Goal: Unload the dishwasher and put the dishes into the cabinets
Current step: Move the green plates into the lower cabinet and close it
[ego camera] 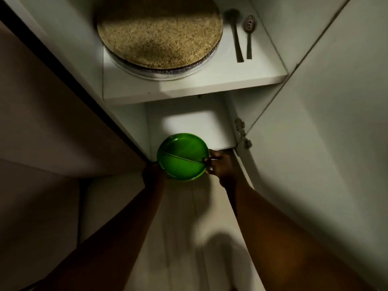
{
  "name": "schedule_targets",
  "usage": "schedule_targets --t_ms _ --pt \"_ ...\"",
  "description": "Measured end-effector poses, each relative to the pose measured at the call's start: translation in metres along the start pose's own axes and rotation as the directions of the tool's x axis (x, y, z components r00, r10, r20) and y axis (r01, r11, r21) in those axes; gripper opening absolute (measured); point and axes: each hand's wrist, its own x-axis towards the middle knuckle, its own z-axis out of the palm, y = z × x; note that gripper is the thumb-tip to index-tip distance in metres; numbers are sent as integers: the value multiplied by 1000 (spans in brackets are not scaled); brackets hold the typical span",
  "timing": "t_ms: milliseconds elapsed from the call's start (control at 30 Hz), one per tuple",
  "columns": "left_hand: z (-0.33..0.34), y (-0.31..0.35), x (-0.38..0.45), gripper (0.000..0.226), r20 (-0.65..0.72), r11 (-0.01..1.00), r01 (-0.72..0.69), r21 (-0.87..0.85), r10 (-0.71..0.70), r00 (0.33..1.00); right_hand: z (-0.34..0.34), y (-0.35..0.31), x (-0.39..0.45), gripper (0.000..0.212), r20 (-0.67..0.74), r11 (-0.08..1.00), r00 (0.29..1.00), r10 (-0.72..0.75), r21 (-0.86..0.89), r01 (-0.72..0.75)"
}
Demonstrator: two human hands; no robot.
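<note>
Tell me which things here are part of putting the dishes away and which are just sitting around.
Part of the job:
- green plates, apparently two stacked, held at the lower cabinet compartment
- left hand and right hand, gripping their rims
- cabinet shelf, a place for dishes

Just sitting there:
- round woven mat on top of a stack on the shelf
- two spoons beside it
- door hinge

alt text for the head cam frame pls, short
Two bare hands, left hand and right hand, hold stacked green plates at the mouth of an open white cabinet's lower compartment. On the upper shelf sit a round speckled tan mat over a plate, and two spoons beside it.
</note>
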Motion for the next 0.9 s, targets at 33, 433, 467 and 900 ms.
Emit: schedule_targets --t_ms 33,433,467,900 --pt "3 4 4 20 -24 999 -36 33 37 999 1 3 8 32 -11 999 999 -38 -30 37" --pt "6 55 45 29 6 946 -264 186 268 964 26 -14 61 48 -62 975 981 -182 -141 172" --pt "-2 57 33 34 53 953 -259 156 254 966 23 -19 48 47 -67 972 983 -169 -177 155" --pt "-141 97 -181 50 270 830 -453 327 377 886 12 -125 -204 51 82 603 916 -394 -729 325"
